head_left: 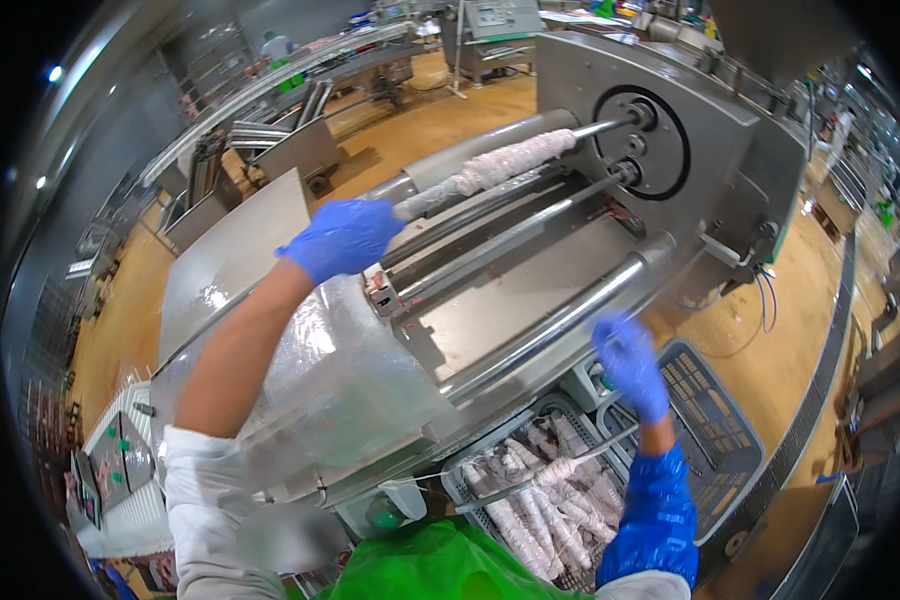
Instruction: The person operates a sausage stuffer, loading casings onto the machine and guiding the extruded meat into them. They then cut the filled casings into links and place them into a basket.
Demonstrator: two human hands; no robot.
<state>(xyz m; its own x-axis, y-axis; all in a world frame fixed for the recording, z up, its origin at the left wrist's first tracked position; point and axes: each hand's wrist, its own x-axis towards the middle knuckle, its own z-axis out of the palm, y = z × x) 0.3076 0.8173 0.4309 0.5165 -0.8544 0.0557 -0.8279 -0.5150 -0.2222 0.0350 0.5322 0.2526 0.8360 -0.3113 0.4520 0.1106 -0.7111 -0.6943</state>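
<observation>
Head view showed a pale pink wrapped roll lying tilted across the far side of a steel machine, its right end carried on a bright rod that met an end plate with a black ring. The left hand, blue-gloved, was at the roll's left end, fingers curled narrowly and seeming to hold the film-twisted tail, though the glove hid the exact contact. The right hand, also gloved, was blurred, well apart from the roll, between the near roller and a grey crate on the right; its fingers looked loosely bent, and whether they held anything could not be told. Judged from this, the step in hand was handling the roll at its left end on the machine, and the next move called for a steady left grip and care around the rods. Clear film covered the near left surface, and similar wrapped rolls filled a second crate on the near side. As for writing, a far control panel had a screen, but its markings were too small to read, and no brand or label was legible.
</observation>
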